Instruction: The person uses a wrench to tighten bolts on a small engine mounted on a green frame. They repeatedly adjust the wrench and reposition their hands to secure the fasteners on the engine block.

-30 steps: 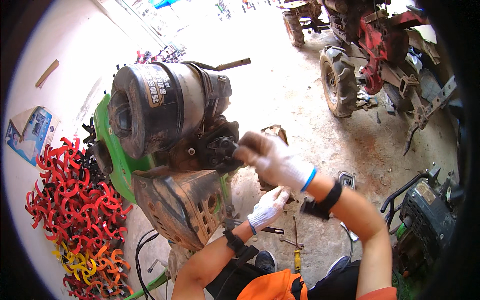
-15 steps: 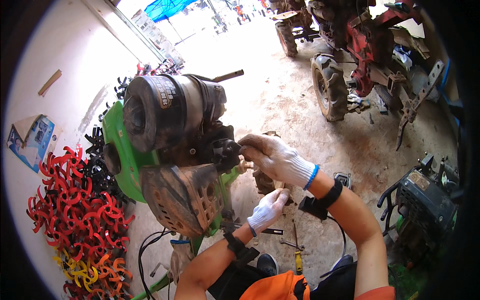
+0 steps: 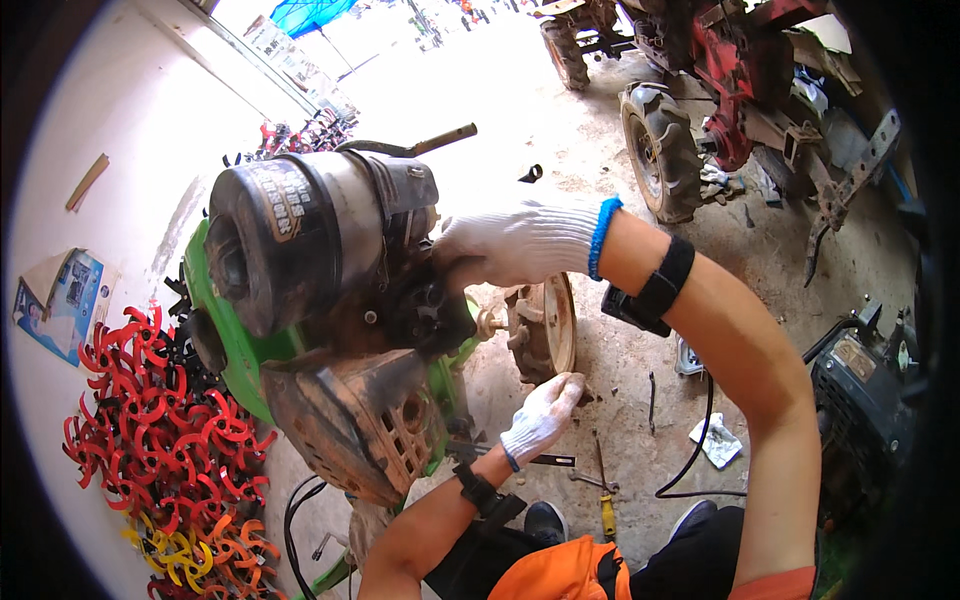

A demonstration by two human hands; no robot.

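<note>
A green walking tractor (image 3: 232, 362) with a dirty black engine (image 3: 425, 310) stands at my left. My right hand (image 3: 520, 238), in a white knit glove with a blue cuff, reaches onto the engine's near right side; its fingertips are hidden against the dark parts. Below it, my gloved left hand (image 3: 543, 412) is closed beside the lower edge of a muddy wheel (image 3: 545, 330); what it holds, if anything, does not show. A black round canister (image 3: 270, 240) tops the engine, and a rusty perforated guard (image 3: 350, 425) covers its near side.
On the floor before my feet lie a yellow-handled screwdriver (image 3: 607, 512) and a wrench (image 3: 592, 482). Red curved blades (image 3: 165, 420) are heaped by the left wall. A red tractor (image 3: 735, 110) stands at the back right, a black machine (image 3: 865, 385) at the right.
My right hand has moved up and left, farther over the engine. My left hand stays almost in place, and the view has shifted slightly, showing more of the wheel.
</note>
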